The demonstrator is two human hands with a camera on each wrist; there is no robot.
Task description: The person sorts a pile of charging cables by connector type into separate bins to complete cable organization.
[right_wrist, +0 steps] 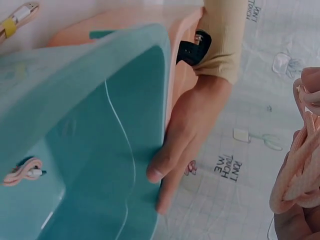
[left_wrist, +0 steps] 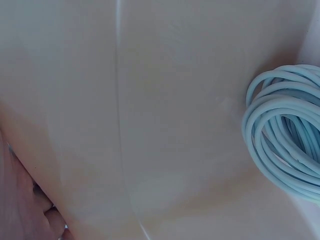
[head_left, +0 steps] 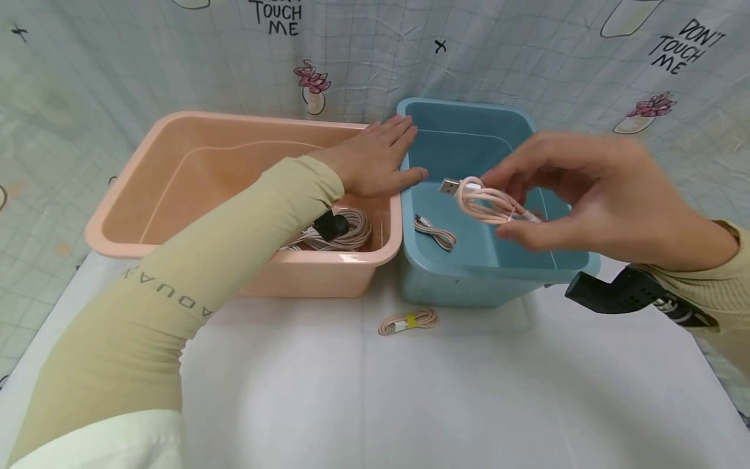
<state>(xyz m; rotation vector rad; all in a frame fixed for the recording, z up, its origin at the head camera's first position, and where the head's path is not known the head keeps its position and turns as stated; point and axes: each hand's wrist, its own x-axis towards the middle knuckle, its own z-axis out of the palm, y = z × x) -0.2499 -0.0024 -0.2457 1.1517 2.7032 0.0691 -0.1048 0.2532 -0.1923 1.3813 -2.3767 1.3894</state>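
In the head view my right hand pinches a coiled pink USB cable between thumb and fingers, above the blue bin. Its metal plug points left. My left hand rests with straight fingers across the adjoining rims of the orange bin and the blue bin. On the blue bin's floor lies a smaller bundled cable. Coils of pale cable sit in the orange bin, partly hidden by the left arm; the left wrist view shows the coiled cable close up.
Another pink cable, bound with a yellow tie, lies on the white table in front of the blue bin. A printed cloth hangs behind both bins, which stand side by side.
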